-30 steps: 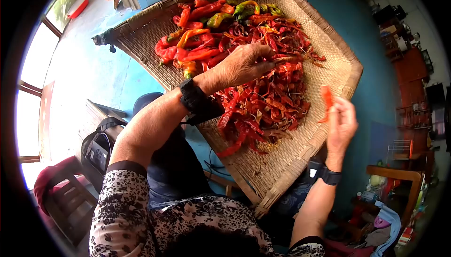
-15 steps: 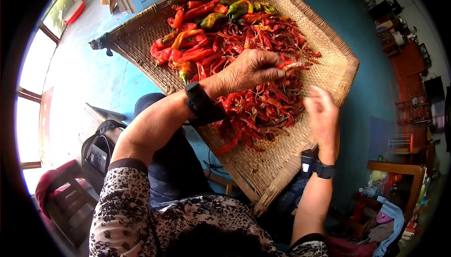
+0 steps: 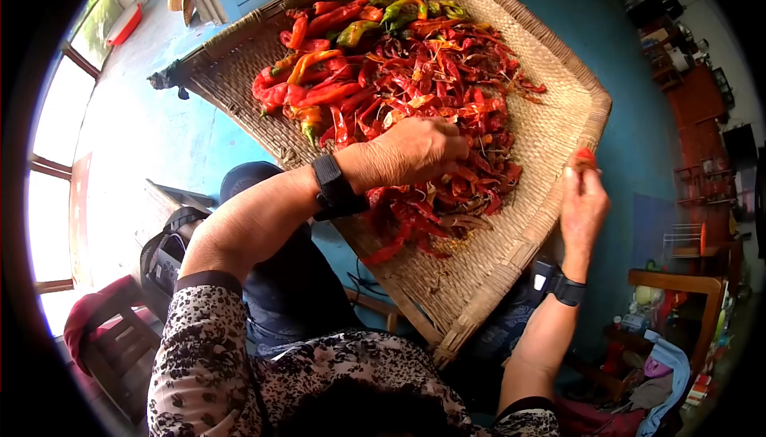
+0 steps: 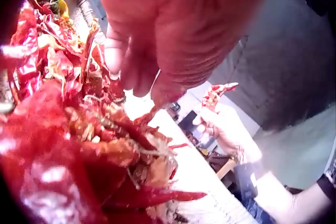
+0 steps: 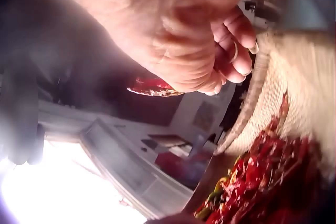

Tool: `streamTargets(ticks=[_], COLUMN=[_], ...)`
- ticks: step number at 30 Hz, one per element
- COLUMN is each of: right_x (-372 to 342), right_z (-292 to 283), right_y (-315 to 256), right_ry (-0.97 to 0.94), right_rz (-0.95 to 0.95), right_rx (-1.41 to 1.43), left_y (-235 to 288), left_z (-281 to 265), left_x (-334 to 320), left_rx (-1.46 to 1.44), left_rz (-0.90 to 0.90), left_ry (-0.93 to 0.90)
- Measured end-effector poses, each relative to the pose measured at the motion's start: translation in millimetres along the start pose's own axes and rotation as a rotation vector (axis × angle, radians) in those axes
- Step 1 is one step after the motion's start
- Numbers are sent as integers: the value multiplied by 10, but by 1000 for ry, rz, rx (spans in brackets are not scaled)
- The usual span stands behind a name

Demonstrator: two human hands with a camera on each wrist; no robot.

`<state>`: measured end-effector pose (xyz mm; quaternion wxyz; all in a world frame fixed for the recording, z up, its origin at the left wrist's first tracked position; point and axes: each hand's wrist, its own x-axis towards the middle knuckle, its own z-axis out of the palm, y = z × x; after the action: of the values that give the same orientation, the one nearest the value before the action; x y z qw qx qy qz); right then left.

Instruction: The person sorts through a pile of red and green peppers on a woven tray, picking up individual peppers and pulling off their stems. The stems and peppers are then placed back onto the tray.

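A heap of wrinkled, dried red chili peppers (image 3: 479, 170) lies in a woven bamboo tray (image 3: 558, 130). My left hand (image 3: 419, 150) is over the heap, its fingers reaching down among the pods. In the left wrist view, a gap shows between thumb and fingers, with fingertips right at the dried peppers (image 4: 113, 153). My right hand (image 3: 585, 205) is at the tray's right rim and pinches a red chili pepper (image 3: 583, 158). In the right wrist view, that pepper's pale, shrivelled end (image 5: 155, 88) sticks out behind the hand.
Plumper fresh red peppers (image 3: 319, 94) and several green ones (image 3: 355, 34) lie in the tray's far left part. A wooden chair (image 3: 120, 349) is at lower left. To the right, another wooden chair (image 3: 678, 279) has cloths and bottles near it.
The left hand has let go of a pale dried pepper and lowered toward the heap. The right hand went in toward the left hand, then back out to the right rim with a red pepper.
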<state>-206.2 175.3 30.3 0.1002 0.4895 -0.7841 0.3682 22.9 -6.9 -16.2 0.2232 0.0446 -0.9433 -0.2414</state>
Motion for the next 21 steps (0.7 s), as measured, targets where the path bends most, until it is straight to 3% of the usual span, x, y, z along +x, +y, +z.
streamTargets(ticks=[3,5,6,7,9,11,13,15,17,19,21], right_x=[-17,-65,-58,-92,-147,-68,-54,-88,-132,-78,-111], right_z=[-210,-415,-484,-464,-397,-313,-111,72,331,373,576], right_y=[473,540,420,436,442,315,94,-336,-552,-840,-806], right_ry=[94,-52,-223,-221,-40,58,2,-244,-330,-494,-355], right_rz=[-4,207,407,407,79,-79,-88,67,5,87,-123], right_rx=[36,-230,-403,-404,-580,-330,-53,227,446,478,460], left_y=[94,107,120,117,110,131,114,75,113,119,157], left_z=[78,141,130,115,73,-6,-54,-76,-126,-134,-160], left_x=[2,29,56,70,99,131,147,161,162,146,98], left_rx=[150,301,309,310,194,89,-11,-197,-291,-294,-404], left_rz=[46,-27,-44,-42,-74,-107,-145,-72,-78,-13,-75], left_ry=[-102,-186,-210,-209,-175,-92,-12,184,193,210,172])
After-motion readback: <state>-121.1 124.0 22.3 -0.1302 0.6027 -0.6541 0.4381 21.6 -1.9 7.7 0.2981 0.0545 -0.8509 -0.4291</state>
